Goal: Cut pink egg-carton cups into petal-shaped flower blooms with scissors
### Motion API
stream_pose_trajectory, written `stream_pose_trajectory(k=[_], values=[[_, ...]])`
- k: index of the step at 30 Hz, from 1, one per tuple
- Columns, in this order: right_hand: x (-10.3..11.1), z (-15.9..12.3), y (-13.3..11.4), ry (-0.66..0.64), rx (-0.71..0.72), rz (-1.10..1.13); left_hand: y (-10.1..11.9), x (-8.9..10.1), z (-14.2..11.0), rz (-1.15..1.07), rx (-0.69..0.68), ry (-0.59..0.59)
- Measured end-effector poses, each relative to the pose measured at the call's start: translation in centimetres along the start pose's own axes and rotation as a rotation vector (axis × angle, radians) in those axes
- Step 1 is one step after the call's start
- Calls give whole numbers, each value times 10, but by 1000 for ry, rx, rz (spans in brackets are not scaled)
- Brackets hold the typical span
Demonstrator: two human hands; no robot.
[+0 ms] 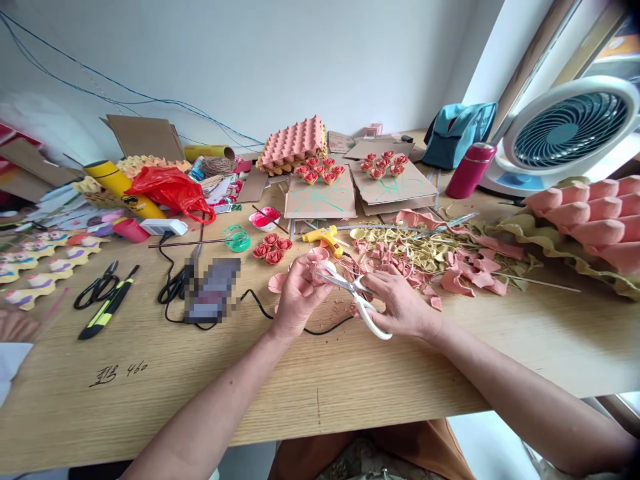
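My left hand (295, 297) pinches a small pink egg-carton cup (319, 272) between thumb and fingers, above the table. My right hand (403, 303) grips white-handled scissors (358, 287), with fingers through the handle loops. Their blades point left and meet the cup's edge, though the exact contact is partly hidden by my fingers. Just beyond my hands lies a yellow glue gun (325, 237). Several red carton flowers (273, 249) stand to its left. Pink cut cups (277, 283) rest beside my left hand, and pink and tan scraps (400, 253) are heaped beyond my right.
Cardboard sheets (320, 200) bearing red flowers lie at the back, before stacked egg trays (295, 141). More trays (590, 220) and a fan (565, 137) stand right. A black cord (260, 305) crosses the table; a utility knife (110, 303) lies left. Another person's hand (17, 325) shows far left.
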State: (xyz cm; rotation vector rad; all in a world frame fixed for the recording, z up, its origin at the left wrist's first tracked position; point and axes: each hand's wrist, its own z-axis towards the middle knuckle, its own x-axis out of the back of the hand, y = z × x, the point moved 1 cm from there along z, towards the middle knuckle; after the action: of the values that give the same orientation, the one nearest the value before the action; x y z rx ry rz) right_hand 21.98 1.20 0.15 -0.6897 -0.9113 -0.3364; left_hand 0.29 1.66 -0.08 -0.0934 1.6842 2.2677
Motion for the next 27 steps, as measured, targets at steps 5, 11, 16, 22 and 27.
stream_pose_trajectory(k=[5, 11, 16, 22, 27], values=[[2, -1, 0, -4, 6, -25, 3, 0, 0, 26, -24, 8], [3, -2, 0, 3, 26, -53, 6, 1, 0, 38, -18, 1], [2, -3, 0, 11, 40, -46, 11, 0, -1, 48, -6, -1], [-1, -3, 1, 73, -29, 115, 8, 3, 0, -2, 13, -29], [-2, -2, 2, 191, -271, 512, 4, -1, -1, -10, 56, -7]])
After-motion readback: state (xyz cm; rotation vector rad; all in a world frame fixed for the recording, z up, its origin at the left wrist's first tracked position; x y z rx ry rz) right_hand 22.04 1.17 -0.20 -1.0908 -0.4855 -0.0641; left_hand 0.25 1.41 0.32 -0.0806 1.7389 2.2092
